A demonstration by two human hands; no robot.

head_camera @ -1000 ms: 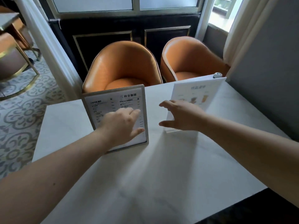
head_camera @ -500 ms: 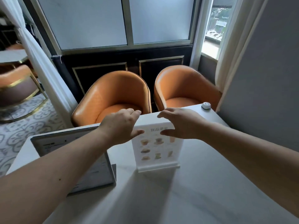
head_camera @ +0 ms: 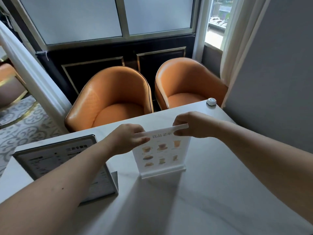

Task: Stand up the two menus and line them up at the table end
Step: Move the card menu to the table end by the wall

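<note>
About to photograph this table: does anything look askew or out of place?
Yes. The framed menu leans back, angled differently from the upright white drinks menu, so they aren't lined up. Both hands, left hand and right hand, pinch the white one's top edge. Nothing spilled.

Two orange tub chairs (head_camera: 110, 99) (head_camera: 188, 83) stand side by side before a dark gold-trimmed panelled wall (head_camera: 101, 65) under frosted windows (head_camera: 76, 17). Daylight enters past a pale curtain (head_camera: 237, 48); patterned floor tiles (head_camera: 25, 126) lie left.
</note>
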